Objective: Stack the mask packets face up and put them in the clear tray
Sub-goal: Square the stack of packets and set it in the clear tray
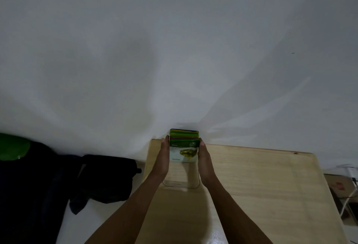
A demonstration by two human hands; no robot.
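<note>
A stack of flat, glossy mask packets [184, 147] stands pressed between two bare hands above the far left part of a pale wooden table [261, 181] with a fine straight grain. The left hand [162, 159] lies flat against the stack's left edge, fingers straight and pointing away from the person; the right hand [205, 161] mirrors it on the right edge. Both palms face inward and clamp the packets between them, with no fingers curled round the front.

The front packet faces the camera: a dark green band across its top, a white lower field, and a yellow-green printed blob in the middle. Behind it the top edges of the other packets fan slightly, showing thin stripes of green, yellow-green and a dull purple, with a dark edge at the very back. The print is too blurred to read.

Just below the stack, between the wrists, a clear plastic tray [181, 184] with rounded corners rests on the wood; only its thin outline and a faint sheen show. Whether the packets' lower edge touches the tray cannot be told.

A smooth white wall [174, 49] rises behind the table. To the left lies a heap of soft dark fabric bags [104, 179], with a green rounded object [13, 146] at the frame's edge.
</note>
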